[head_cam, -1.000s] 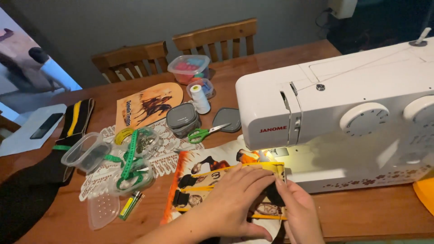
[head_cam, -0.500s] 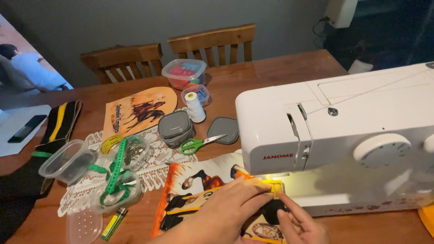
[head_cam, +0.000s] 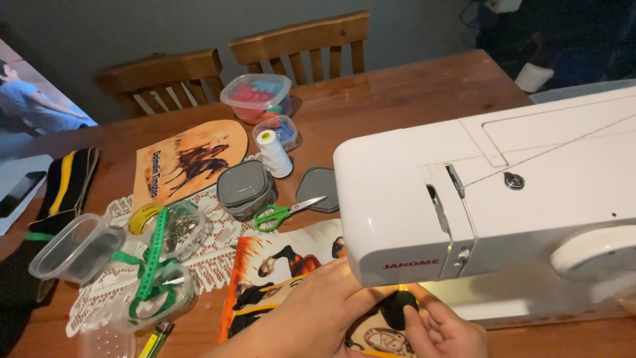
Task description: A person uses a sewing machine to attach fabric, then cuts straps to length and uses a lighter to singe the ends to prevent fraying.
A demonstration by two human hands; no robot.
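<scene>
At the bottom edge of the frame we see the left hand (head_cam: 311,315) lying flat, fingers together, pressing the printed fabric (head_cam: 278,272), while the right hand (head_cam: 440,331) pinches the dark fabric edge just right of it, under the sewing machine (head_cam: 477,199). The fabric's long axis runs from lower left toward the machine's lit needle area, directly ahead of both hands, the left nearer its bulk. Farther up lie green scissors (head_cam: 278,213), a white thread spool (head_cam: 273,152) and two chairs (head_cam: 301,43).

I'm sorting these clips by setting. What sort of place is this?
Probably a home dining table used for sewing: a white sewing machine, wooden chairs behind the wooden table, and scissors beside a thread spool.
</scene>
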